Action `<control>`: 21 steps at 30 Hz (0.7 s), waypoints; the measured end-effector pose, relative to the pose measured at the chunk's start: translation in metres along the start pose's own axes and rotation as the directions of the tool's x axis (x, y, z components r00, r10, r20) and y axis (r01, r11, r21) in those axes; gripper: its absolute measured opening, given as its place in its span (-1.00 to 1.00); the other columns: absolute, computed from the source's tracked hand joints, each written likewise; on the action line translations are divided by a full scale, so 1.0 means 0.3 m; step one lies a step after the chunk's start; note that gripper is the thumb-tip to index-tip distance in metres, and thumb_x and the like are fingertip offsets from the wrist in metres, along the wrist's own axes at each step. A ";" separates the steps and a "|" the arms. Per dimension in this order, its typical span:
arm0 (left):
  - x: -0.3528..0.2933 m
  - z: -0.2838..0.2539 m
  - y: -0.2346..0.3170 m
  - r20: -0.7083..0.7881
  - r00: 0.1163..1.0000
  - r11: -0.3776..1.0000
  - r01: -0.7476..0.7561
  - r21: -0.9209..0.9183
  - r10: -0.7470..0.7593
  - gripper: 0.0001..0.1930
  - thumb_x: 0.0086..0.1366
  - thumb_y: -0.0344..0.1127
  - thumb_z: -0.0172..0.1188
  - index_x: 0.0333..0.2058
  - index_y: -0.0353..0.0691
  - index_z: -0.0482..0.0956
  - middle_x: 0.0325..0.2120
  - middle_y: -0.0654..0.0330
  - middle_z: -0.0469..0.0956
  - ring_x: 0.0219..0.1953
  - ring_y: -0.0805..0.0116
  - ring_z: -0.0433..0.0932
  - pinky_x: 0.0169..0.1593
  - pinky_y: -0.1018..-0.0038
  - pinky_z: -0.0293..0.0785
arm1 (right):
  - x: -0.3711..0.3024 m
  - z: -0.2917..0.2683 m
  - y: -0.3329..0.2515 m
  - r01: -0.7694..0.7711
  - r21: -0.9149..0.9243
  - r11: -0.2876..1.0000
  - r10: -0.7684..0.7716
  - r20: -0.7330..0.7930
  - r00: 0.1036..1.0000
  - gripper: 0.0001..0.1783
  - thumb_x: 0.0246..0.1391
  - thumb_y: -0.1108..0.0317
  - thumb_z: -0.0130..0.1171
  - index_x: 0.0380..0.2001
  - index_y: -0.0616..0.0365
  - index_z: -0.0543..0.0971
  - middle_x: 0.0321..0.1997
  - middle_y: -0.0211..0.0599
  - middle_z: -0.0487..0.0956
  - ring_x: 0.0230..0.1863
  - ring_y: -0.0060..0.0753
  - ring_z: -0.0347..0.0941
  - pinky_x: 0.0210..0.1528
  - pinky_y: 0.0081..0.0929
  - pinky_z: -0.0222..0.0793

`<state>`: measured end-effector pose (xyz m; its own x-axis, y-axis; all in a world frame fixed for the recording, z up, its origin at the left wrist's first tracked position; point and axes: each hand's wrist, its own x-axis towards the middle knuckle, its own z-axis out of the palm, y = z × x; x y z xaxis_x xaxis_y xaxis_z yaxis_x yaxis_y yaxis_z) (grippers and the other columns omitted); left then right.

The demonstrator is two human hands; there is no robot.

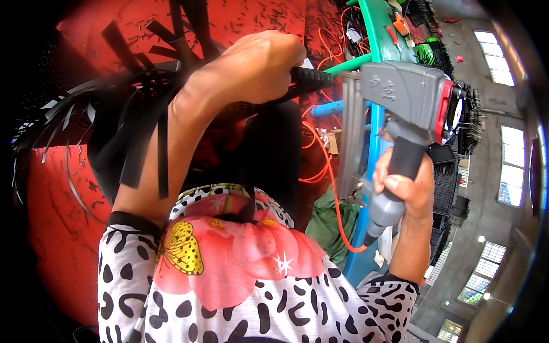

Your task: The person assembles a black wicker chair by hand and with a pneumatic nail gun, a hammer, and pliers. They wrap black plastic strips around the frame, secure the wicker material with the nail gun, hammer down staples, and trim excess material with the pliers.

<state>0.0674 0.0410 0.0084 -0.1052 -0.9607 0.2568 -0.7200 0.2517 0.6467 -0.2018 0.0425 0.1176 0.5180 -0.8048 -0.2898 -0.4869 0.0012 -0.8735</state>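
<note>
My right hand (413,188) is wrapped round the dark grip of a grey pneumatic staple gun (400,86) with a red-edged cap. An orange air hose (334,206) runs from the foot of its handle. My left hand (257,64) is closed in a fist on a black woven piece (311,81), whose edge points toward the staple gun's nose. The nose is close to that edge; whether they touch I cannot tell. Loose flat black strips (163,151) hang over and around my left forearm. The fingertips of my left hand are hidden.
Red surfaces (68,194) strewn with small dark scraps lie at left and far. A green bar (374,28) and a blue edge (360,243) run along the right. A green cloth sack (329,226) lies below. Stacked black woven items (445,177) stand at right.
</note>
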 end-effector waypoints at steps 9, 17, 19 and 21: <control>0.012 0.000 0.010 0.083 0.996 0.998 0.042 0.036 -0.044 -0.73 -0.13 -0.55 0.07 -0.35 -0.37 0.53 -0.46 -0.16 0.51 -0.25 -0.11 0.49 -0.21 0.17 0.41 | 0.023 0.077 -0.017 -0.008 0.156 0.988 -0.023 0.195 0.981 -0.68 -0.29 0.43 0.18 -0.36 0.31 0.43 -0.54 -0.29 0.48 -0.54 -0.51 0.42 -0.47 -0.57 0.34; 0.012 0.003 0.019 0.107 0.993 0.998 0.048 0.033 -0.051 -0.72 -0.13 -0.56 0.06 -0.33 -0.36 0.54 -0.47 -0.16 0.51 -0.26 -0.12 0.49 -0.19 0.16 0.41 | 0.009 0.083 -0.044 -0.046 0.111 0.993 0.029 0.149 0.988 -0.66 -0.29 0.33 0.26 -0.48 0.35 0.41 -0.61 -0.24 0.43 -0.63 -0.42 0.41 -0.54 -0.51 0.35; 0.010 0.007 0.021 0.081 0.995 0.999 0.049 0.017 -0.050 -0.72 -0.13 -0.56 0.05 -0.34 -0.36 0.54 -0.47 -0.16 0.51 -0.26 -0.12 0.49 -0.18 0.16 0.41 | 0.013 0.084 -0.055 -0.078 0.085 0.993 0.065 0.146 0.987 -0.67 -0.27 0.32 0.24 -0.48 0.33 0.41 -0.61 -0.24 0.43 -0.64 -0.43 0.41 -0.54 -0.50 0.36; 0.007 0.017 0.014 0.070 0.996 0.999 0.049 0.021 -0.051 -0.72 -0.13 -0.56 0.06 -0.34 -0.36 0.54 -0.47 -0.15 0.51 -0.26 -0.12 0.49 -0.19 0.16 0.41 | 0.019 0.087 -0.080 -0.105 0.058 0.993 0.094 0.157 0.983 -0.68 -0.26 0.31 0.23 -0.49 0.32 0.40 -0.62 -0.25 0.42 -0.64 -0.44 0.41 -0.55 -0.50 0.36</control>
<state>0.0607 0.0393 0.0081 -0.1168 -0.9781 0.1725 -0.7383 0.2017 0.6436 -0.1689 0.0533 0.1268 0.5735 -0.6980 -0.4288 -0.4970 0.1196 -0.8595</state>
